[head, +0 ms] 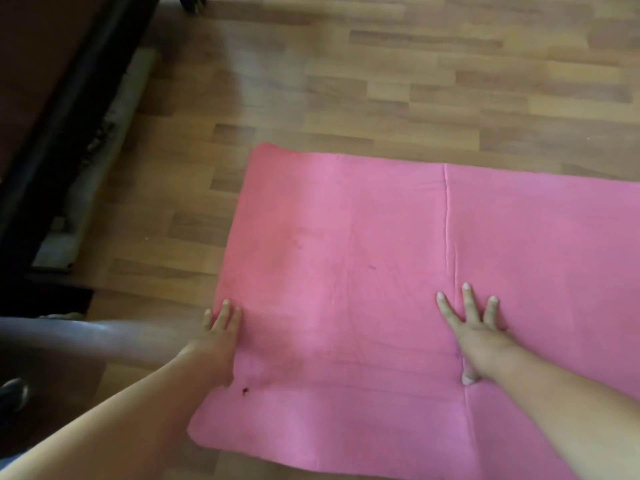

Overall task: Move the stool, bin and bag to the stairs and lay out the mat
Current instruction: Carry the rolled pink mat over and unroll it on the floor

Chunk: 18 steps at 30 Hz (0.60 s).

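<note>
A pink mat (363,237) lies unrolled flat on the wooden floor, running off the right edge of the view. A crease crosses it right of centre. My left hand (216,337) rests on the mat's left edge with straight fingers. Flat on the mat beside the crease, my right hand (476,330) presses down with its fingers spread. No stool, bin or bag is in view.
Dark furniture (52,116) with a pale strip (114,133) along its base runs down the left side. A smooth rounded grey-brown object (86,337) lies at the left, just behind my left forearm. Bare wooden floor (381,81) stretches beyond the mat.
</note>
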Each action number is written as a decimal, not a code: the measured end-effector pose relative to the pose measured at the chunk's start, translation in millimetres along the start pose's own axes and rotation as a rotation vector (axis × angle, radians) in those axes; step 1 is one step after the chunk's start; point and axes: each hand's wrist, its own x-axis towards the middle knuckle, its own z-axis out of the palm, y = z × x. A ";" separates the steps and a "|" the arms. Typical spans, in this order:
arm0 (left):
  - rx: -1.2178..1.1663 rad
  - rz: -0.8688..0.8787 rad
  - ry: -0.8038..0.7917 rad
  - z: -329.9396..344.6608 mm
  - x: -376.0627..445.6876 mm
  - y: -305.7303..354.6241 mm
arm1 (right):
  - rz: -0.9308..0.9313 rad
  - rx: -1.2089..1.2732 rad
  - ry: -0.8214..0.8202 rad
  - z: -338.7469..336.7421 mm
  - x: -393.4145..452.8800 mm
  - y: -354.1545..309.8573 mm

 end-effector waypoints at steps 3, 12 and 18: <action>-0.012 0.031 -0.029 10.7 8.8 0.3 | -0.008 -0.038 0.013 -18.9 6.8 7.8; 0.069 0.076 0.040 -19.2 9.6 2.3 | 0.008 -0.076 0.038 -6.1 7.9 -12.7; 0.102 -0.062 -0.057 -20.1 5.7 9.8 | 0.030 -0.120 0.016 -13.2 11.8 -6.7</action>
